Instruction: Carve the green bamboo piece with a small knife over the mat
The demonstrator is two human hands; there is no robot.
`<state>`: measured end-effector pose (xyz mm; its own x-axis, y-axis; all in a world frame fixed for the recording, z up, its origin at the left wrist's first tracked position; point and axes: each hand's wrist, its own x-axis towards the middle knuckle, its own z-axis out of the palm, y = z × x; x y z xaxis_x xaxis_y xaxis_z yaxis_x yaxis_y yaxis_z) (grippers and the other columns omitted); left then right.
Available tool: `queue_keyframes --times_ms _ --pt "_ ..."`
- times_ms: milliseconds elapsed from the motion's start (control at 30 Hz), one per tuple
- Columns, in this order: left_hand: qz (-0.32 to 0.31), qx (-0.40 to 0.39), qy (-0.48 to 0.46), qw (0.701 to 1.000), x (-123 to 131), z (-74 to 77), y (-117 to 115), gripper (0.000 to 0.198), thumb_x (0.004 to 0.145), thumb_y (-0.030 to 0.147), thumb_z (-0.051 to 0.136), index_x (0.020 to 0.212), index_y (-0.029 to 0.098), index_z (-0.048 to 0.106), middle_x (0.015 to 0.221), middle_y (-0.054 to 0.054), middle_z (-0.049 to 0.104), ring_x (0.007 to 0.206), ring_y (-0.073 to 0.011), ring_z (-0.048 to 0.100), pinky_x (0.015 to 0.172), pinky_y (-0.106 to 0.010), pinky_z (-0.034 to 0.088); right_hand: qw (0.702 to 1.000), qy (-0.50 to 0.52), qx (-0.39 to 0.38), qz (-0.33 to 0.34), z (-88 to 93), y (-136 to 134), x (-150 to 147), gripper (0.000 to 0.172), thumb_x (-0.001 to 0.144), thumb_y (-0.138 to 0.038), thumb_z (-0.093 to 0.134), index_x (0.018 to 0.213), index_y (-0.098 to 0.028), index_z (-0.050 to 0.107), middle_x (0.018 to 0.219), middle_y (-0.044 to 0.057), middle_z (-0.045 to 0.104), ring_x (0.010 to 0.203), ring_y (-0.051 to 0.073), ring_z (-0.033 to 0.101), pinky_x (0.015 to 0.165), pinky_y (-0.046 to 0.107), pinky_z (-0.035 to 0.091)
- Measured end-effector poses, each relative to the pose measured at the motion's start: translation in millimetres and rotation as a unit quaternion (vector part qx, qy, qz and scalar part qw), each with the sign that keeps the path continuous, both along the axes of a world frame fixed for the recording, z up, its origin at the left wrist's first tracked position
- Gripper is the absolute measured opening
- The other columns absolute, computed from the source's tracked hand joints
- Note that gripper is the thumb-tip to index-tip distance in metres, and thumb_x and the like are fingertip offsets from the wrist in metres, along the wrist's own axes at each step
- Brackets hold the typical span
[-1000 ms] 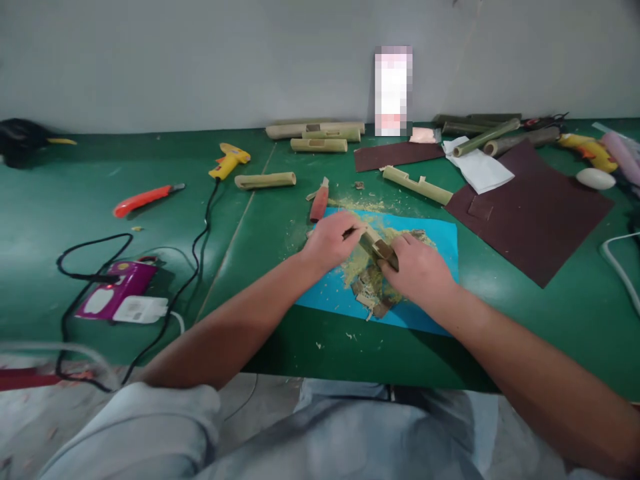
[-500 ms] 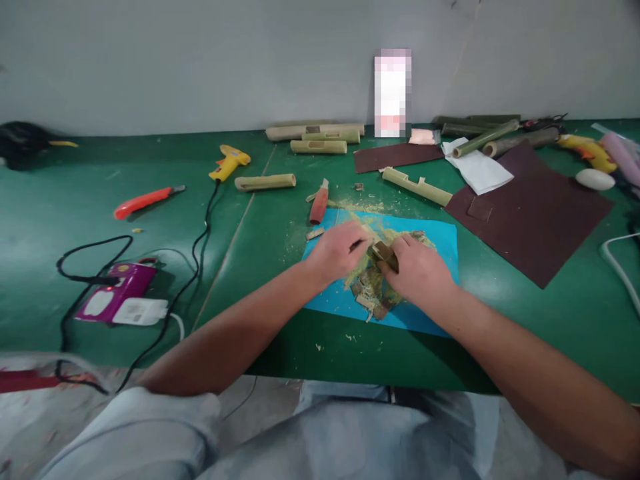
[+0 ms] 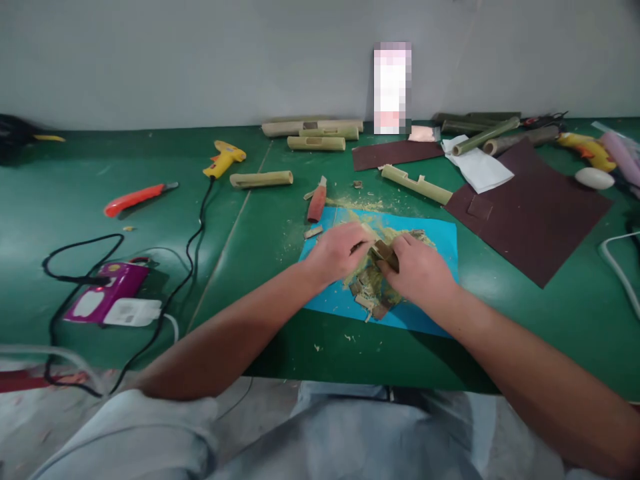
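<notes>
Both hands meet over a blue mat on the green table. My right hand is closed around a short bamboo piece, holding it down on the mat. My left hand is closed too, gripping a small tool I cannot make out whose tip rests against the bamboo piece. Yellowish shavings and brown chips are piled under and between the hands.
A red-handled knife lies just beyond the mat. Bamboo tubes, brown sandpaper sheets, a yellow glue gun, an orange cutter and a purple power strip with black cables lie around.
My left hand has slid a little toward my right hand along the bamboo piece. The right hand has stayed in place.
</notes>
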<state>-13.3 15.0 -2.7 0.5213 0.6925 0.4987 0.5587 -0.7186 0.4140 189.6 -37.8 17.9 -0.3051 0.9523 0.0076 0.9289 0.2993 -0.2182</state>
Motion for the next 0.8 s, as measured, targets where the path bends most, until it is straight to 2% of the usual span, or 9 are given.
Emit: queue_keyframes --times_ms 100,233,333,433,567,700,800 --pt "0.028 0.005 -0.008 1.000 0.3 -1.0 1.0 0.022 0.098 0.021 0.057 0.078 0.018 0.063 0.074 -0.002 0.062 0.072 -0.0154 0.057 0.068 -0.030 0.046 1.000 -0.001 0.004 -0.003 -0.1 0.0 0.3 0.019 0.097 -0.037 0.054 0.099 -0.019 0.061 0.105 0.011 0.068 0.091 0.025 0.064 0.061 0.034 0.031" --pt "-0.008 0.006 0.008 1.000 0.5 -1.6 0.6 0.019 0.099 0.021 0.056 0.081 0.018 0.063 0.078 -0.003 0.064 0.075 -0.0166 0.059 0.069 -0.031 0.047 1.000 -0.002 0.003 0.001 0.5 0.2 1.0 0.019 0.097 -0.037 0.054 0.099 -0.018 0.061 0.104 0.010 0.068 0.090 0.024 0.064 0.061 0.034 0.031" --pt "0.011 0.013 -0.002 1.000 -0.1 -1.8 1.8 0.024 0.099 0.022 0.057 0.075 0.018 0.060 0.074 -0.002 0.061 0.072 -0.0158 0.057 0.067 -0.030 0.046 1.000 0.000 0.003 -0.005 1.3 0.5 1.5 0.019 0.097 -0.036 0.055 0.099 -0.019 0.060 0.104 0.010 0.068 0.091 0.024 0.064 0.061 0.034 0.030" --pt "-0.010 0.003 0.007 1.000 -0.2 -2.7 3.2 0.021 0.100 0.022 0.055 0.081 0.018 0.063 0.078 -0.003 0.064 0.075 -0.0157 0.059 0.070 -0.030 0.047 1.000 0.001 -0.002 -0.003 1.8 0.9 1.6 0.018 0.097 -0.036 0.055 0.098 -0.019 0.060 0.104 0.010 0.068 0.090 0.024 0.064 0.061 0.034 0.030" --pt "0.021 0.013 -0.009 1.000 -0.1 -3.5 3.8 0.024 0.100 0.023 0.056 0.077 0.018 0.061 0.074 -0.002 0.061 0.072 -0.0154 0.057 0.068 -0.030 0.045 1.000 0.001 -0.002 -0.007 1.5 1.1 1.4 0.019 0.097 -0.036 0.054 0.099 -0.019 0.061 0.104 0.011 0.068 0.091 0.024 0.064 0.061 0.034 0.030" --pt "-0.010 0.000 0.002 1.000 -0.3 -2.7 2.0 0.018 0.100 0.022 0.056 0.085 0.018 0.065 0.080 -0.004 0.065 0.078 -0.0165 0.061 0.072 -0.031 0.048 1.000 0.002 -0.005 -0.003 0.8 0.8 1.6 0.020 0.098 -0.037 0.054 0.098 -0.019 0.061 0.104 0.011 0.068 0.091 0.025 0.064 0.062 0.034 0.031" --pt "0.011 0.002 -0.011 1.000 -0.8 -1.7 1.7 0.022 0.100 0.024 0.057 0.079 0.018 0.063 0.076 -0.003 0.063 0.075 -0.0158 0.059 0.071 -0.031 0.047 1.000 0.005 -0.002 -0.006 1.0 0.4 1.9 0.020 0.098 -0.037 0.053 0.099 -0.019 0.061 0.104 0.010 0.068 0.092 0.025 0.064 0.062 0.034 0.031"
